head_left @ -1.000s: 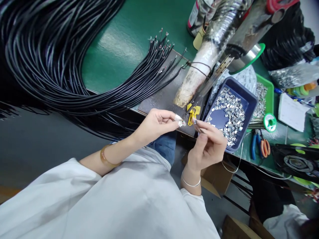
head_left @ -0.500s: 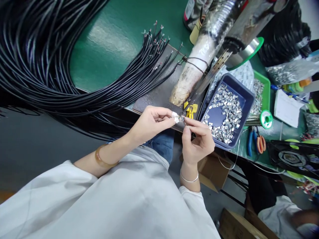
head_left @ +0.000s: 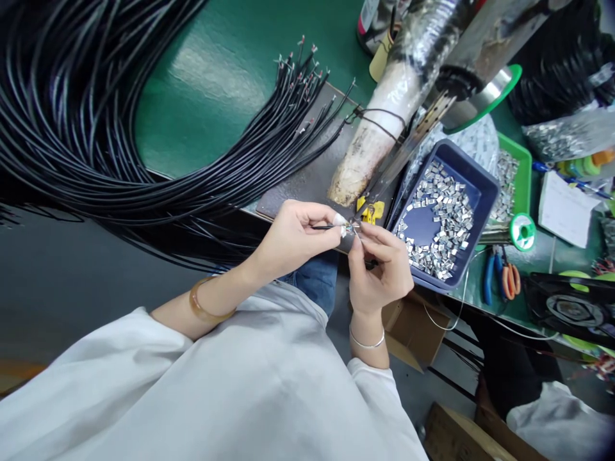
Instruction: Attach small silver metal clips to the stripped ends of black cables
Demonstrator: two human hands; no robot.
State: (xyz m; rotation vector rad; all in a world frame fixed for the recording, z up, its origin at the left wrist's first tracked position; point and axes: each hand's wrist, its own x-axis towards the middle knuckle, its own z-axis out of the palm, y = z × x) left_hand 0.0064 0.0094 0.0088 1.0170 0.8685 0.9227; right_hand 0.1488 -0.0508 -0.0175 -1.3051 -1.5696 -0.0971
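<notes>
My left hand pinches a black cable just behind its stripped end, with white wraps on the thumb and finger tips. At that end, thin coloured wires and something small and shiny show between the two hands. My right hand is closed in a pinch at the same spot, its fingertips on what looks like a thin wire, too small to tell exactly. Right behind the fingers stands a yellow fixture below a metal-tipped rod.
A large bundle of black cables lies across the green table. At right, a blue tray holds small metal connector shells. Past it are a green tray, a solder spool and pliers. A wrapped tube slants down at centre.
My left hand's hold has shifted slightly, and a stretch of black cable now shows between its fingers. My right fingertips have moved closer around the wire end. The view has shifted a little.
</notes>
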